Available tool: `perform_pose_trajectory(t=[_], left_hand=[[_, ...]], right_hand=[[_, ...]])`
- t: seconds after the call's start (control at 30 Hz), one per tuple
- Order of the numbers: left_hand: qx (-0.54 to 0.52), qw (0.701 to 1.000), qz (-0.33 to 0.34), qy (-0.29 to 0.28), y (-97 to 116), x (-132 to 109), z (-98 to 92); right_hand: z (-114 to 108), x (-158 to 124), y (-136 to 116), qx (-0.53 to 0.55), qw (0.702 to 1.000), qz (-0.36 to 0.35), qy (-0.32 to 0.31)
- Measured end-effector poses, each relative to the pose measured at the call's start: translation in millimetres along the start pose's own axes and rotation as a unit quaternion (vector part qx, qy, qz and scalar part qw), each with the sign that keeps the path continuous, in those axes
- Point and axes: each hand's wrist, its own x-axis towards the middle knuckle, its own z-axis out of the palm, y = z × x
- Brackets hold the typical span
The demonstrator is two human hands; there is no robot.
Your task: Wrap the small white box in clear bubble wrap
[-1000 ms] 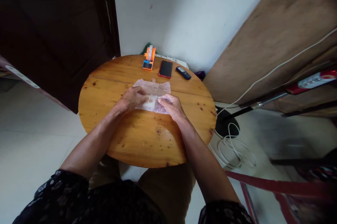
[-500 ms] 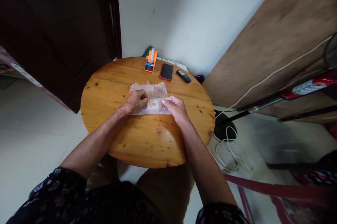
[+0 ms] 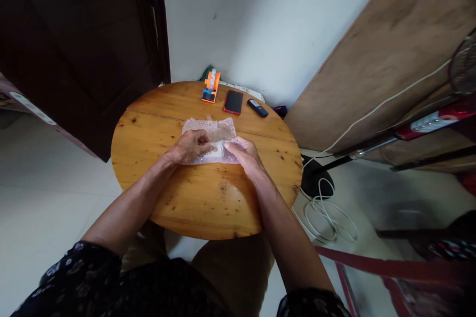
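A sheet of clear, pinkish bubble wrap (image 3: 210, 129) lies on the round wooden table (image 3: 201, 198). A small flat white item (image 3: 213, 154) rests within its near half, partly hidden by the film and my fingers. My left hand (image 3: 192, 146) is on the left side of the wrap, fingers curled and thumb reaching over the white item. Over the right side, my right hand (image 3: 243, 152) pinches the wrap between thumb and fingers, holding a folded part against the item. Both thumbs are close together, with a small gap between them.
Along the table's far side are an orange and blue tape dispenser (image 3: 211, 86), a dark smartphone (image 3: 233, 102) with a red edge, and a small dark mobile phone (image 3: 257, 107). A white cable (image 3: 327, 215) coils on the floor at right. A dark door (image 3: 82, 49) stands left.
My right thumb has shifted slightly left, bringing the wrap's right part over the white item. Its red print no longer shows. My left thumb has moved right, onto the item.
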Motion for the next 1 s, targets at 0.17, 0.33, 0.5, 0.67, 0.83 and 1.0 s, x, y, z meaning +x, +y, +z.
perform_pose_trajectory(t=[0.17,0.33,0.5,0.67,0.83,1.0], left_hand=[[-0.033,0.999,0.002,-0.032,9.8,-2.6,-2.4],[-0.030,0.999,-0.004,-0.031,12.7,-3.6,-3.3],[-0.024,0.999,-0.018,-0.031,14.0,-2.8,-2.8],[-0.042,0.998,-0.038,-0.036,14.6,-1.4,-2.5],[-0.053,0.996,-0.054,-0.042,14.2,-0.1,-3.9],[-0.040,0.997,-0.049,-0.048,14.2,2.3,-3.6]], right_hand=[[-4.7,2.0,2.1,-0.033,0.999,-0.011,-0.026],[-7.1,2.0,1.1,-0.040,0.999,-0.005,-0.034],[-11.3,-0.2,-1.5,-0.061,0.997,0.033,-0.037],[-16.4,5.1,3.4,-0.149,0.988,0.005,-0.044],[-11.1,1.8,-0.7,-0.281,0.935,-0.174,0.130],[5.0,-16.0,-16.3,-0.402,0.831,-0.376,0.079]])
